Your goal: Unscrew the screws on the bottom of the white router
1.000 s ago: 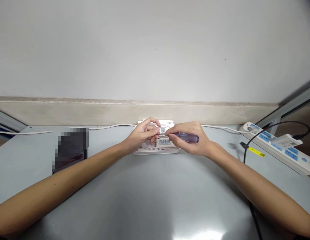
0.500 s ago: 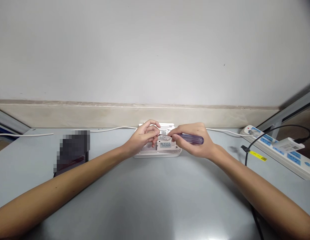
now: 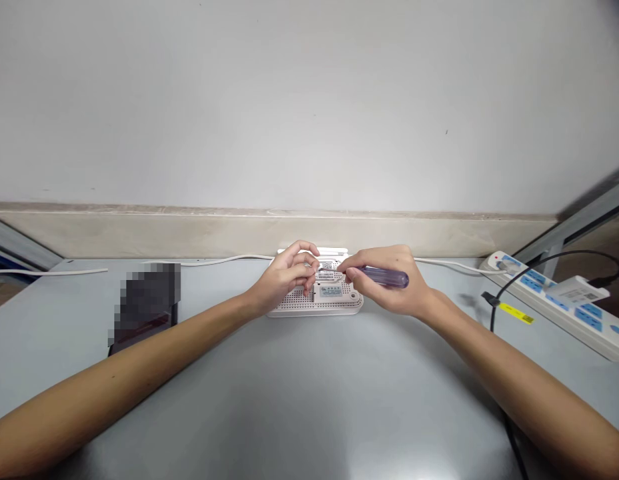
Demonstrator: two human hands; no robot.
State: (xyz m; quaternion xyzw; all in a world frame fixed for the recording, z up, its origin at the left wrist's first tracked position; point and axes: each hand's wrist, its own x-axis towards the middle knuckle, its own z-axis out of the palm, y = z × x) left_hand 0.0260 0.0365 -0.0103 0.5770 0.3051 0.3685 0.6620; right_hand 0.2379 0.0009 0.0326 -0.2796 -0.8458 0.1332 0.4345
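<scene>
My right hand (image 3: pixel 389 280) is closed round a screwdriver (image 3: pixel 386 277) with a see-through purple handle, its thin shaft pointing left. My left hand (image 3: pixel 284 279) has its thumb and fingers pinched together at the shaft's far end. Whatever sits between those fingertips is too small to make out. Beneath both hands lies a white router (image 3: pixel 316 309), a slotted box with printed labels and a barcode facing up. My left hand hides part of its left side.
A power strip (image 3: pixel 544 290) with a white adapter (image 3: pixel 572 291) and a black cable (image 3: pixel 493 320) lies at the right. A dark, pixelated object (image 3: pixel 146 303) is at the left. White cable (image 3: pixel 239 257) runs along the wall at the back.
Almost nothing differs. The screwdriver has shifted very slightly in my right hand, and the view has moved a touch.
</scene>
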